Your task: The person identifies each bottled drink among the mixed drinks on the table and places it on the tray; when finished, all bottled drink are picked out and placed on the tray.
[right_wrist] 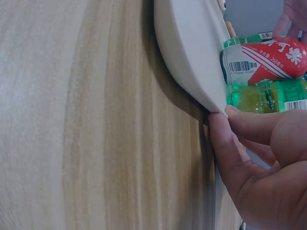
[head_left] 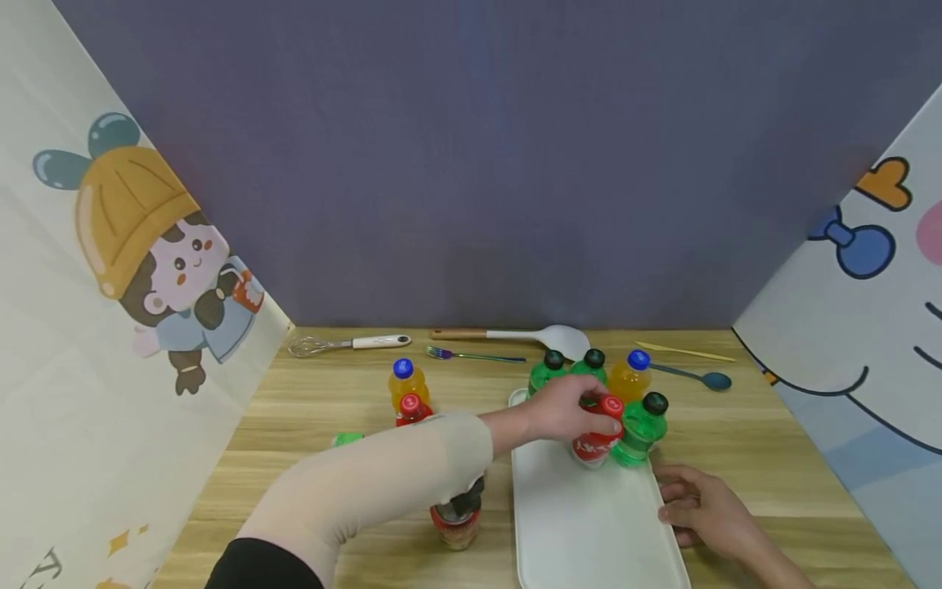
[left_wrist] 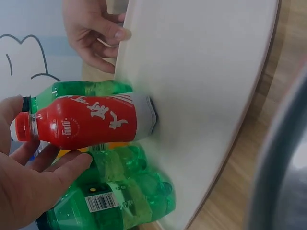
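My left hand (head_left: 562, 409) holds a red-labelled drink bottle (left_wrist: 91, 120) by its upper part, with fingers around the neck and red cap. The bottle's base is at the surface of a white rectangular tray (head_left: 589, 523), beside green bottles. On the tray's right edge, my right hand (head_left: 710, 515) pinches the rim between thumb and fingers, plainest in the right wrist view. At the tray's far end stand a green bottle (head_left: 639, 429) with a black cap, two more green ones (head_left: 548, 370) behind the left hand, and an orange bottle (head_left: 630, 376) with a blue cap.
Left of the tray stand an orange bottle (head_left: 407, 380), a red-capped bottle (head_left: 412, 409) partly behind the left sleeve, and a dark-topped jar-like container (head_left: 456, 523). Along the back lie a whisk (head_left: 349, 343), a fork (head_left: 474, 356), a white spatula (head_left: 562, 339) and a blue spoon (head_left: 714, 380).
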The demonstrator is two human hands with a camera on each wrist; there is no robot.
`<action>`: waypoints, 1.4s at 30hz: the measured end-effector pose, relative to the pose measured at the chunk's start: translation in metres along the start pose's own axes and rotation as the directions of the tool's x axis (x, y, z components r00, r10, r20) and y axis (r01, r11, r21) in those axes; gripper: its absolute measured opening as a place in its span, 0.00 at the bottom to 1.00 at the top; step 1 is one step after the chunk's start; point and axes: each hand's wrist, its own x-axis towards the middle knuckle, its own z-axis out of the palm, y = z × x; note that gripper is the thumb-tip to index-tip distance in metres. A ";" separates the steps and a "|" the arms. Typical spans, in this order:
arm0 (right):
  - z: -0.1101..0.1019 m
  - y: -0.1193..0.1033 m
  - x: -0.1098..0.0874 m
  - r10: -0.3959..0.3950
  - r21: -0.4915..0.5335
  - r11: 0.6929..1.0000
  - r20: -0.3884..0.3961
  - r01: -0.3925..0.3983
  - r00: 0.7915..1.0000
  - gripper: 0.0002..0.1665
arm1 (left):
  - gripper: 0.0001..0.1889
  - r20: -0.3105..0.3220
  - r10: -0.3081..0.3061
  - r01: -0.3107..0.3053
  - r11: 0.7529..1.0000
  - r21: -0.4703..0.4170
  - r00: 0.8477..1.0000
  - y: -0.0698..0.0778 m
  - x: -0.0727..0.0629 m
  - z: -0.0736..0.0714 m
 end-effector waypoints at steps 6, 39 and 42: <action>0.001 0.001 -0.001 0.014 -0.008 1.000 -0.008 -0.014 1.000 0.39 | 0.24 0.020 0.063 -0.063 0.998 0.003 0.998 -0.004 -0.005 -0.005; 0.001 0.001 -0.002 -0.012 -0.017 1.000 -0.019 0.011 1.000 0.39 | 0.31 -0.148 0.217 -0.198 0.971 0.132 0.965 -0.023 -0.126 -0.105; 0.001 0.001 -0.002 -0.020 -0.017 1.000 -0.013 0.020 1.000 0.39 | 0.32 -0.211 0.196 -0.164 0.973 0.161 0.958 -0.032 -0.138 -0.115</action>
